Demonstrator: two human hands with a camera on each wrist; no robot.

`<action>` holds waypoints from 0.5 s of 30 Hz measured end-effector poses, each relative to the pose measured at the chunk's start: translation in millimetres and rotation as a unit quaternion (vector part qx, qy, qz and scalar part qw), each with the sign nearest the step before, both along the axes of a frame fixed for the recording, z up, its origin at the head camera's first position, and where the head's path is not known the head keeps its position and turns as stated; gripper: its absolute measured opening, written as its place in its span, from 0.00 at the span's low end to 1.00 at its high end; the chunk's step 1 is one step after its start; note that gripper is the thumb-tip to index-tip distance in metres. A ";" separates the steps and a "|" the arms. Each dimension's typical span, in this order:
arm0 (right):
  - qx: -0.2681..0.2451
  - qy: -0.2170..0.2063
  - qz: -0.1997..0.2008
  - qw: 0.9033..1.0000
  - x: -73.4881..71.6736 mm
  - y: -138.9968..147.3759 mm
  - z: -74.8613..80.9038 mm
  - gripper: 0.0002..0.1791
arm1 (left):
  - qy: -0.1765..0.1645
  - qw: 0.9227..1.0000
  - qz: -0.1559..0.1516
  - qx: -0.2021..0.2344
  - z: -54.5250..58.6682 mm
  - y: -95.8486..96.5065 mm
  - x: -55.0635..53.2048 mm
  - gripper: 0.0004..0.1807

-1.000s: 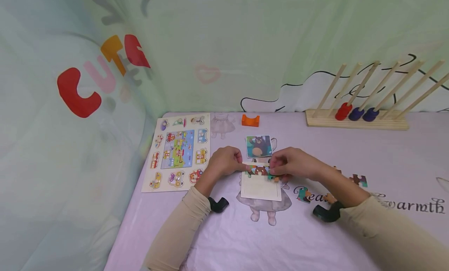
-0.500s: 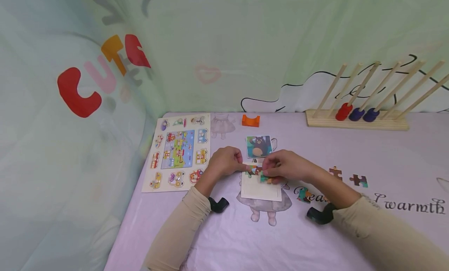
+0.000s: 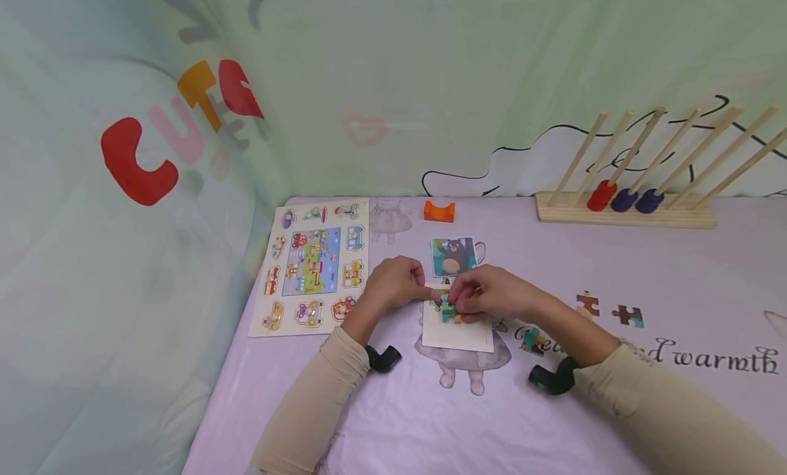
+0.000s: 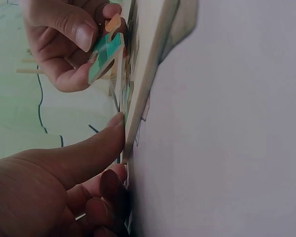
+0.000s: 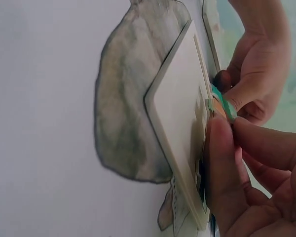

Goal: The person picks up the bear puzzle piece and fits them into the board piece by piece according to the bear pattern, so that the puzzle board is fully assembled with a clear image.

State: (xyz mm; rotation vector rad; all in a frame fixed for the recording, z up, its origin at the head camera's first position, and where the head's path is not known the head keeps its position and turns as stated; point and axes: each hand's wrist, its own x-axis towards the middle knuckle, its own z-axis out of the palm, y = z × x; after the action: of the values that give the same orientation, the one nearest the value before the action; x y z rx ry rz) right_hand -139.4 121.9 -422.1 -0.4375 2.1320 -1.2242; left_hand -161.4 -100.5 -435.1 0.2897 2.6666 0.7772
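A small cream puzzle board [image 3: 458,337] lies on the cloth, with bear-picture pieces fitted along its far edge. My left hand [image 3: 396,281] grips the board's far left corner, thumb [image 4: 101,143] on top and the other fingers curled at its edge. Between thumb and fingers, my right hand [image 3: 501,294] pinches a green and orange jigsaw piece [image 4: 106,57]. That piece is tilted close over the board in the left wrist view. Just beyond the board lies a bear picture card [image 3: 453,256]. My right fingers partly hide the fitted pieces.
Loose jigsaw pieces lie to the right: a green one [image 3: 533,342] and brown ones [image 3: 628,316]. A vehicle peg puzzle [image 3: 310,263] is on the left. An orange block [image 3: 439,211] and a wooden peg rack [image 3: 627,217] with coloured rings stand near the back curtain [image 3: 399,85].
My right hand has moved left and slightly nearer with the pinched piece, from the board's right side to its left-middle. My left hand has stayed on the corner.
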 end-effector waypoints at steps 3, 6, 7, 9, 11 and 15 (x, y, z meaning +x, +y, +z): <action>0.009 0.003 -0.002 1.000 -1.0 -2.4 -1.1 0.07 | 0.002 1.000 -0.001 0.000 -0.3 -0.5 -0.1 0.19; 0.018 0.016 -0.003 1.000 -1.5 -5.1 -1.9 0.07 | 0.006 1.000 -0.003 -0.002 -0.5 -1.0 -0.2 0.20; 0.019 0.019 -0.003 1.000 -1.6 -6.1 -2.0 0.07 | 0.007 1.000 -0.004 -0.003 -0.5 -1.0 -0.2 0.20; 0.023 0.021 -0.006 1.000 -1.8 -8.1 -2.7 0.07 | 0.012 1.000 -0.006 -0.005 -0.7 -1.1 -0.4 0.20; 0.021 0.022 -0.007 0.999 -1.7 -10.1 -2.7 0.07 | 0.016 1.000 -0.007 -0.007 -0.8 -1.1 -0.6 0.20; 0.025 0.019 -0.015 0.999 -1.5 -13.4 -3.1 0.07 | 0.018 1.000 -0.008 -0.008 -0.5 -1.2 -0.5 0.19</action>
State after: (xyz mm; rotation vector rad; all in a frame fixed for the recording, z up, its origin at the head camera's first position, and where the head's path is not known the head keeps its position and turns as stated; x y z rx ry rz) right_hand -140.9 108.4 -425.2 -0.4102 2.2041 -1.1847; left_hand -161.9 -101.7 -435.6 0.3245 2.6995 0.7526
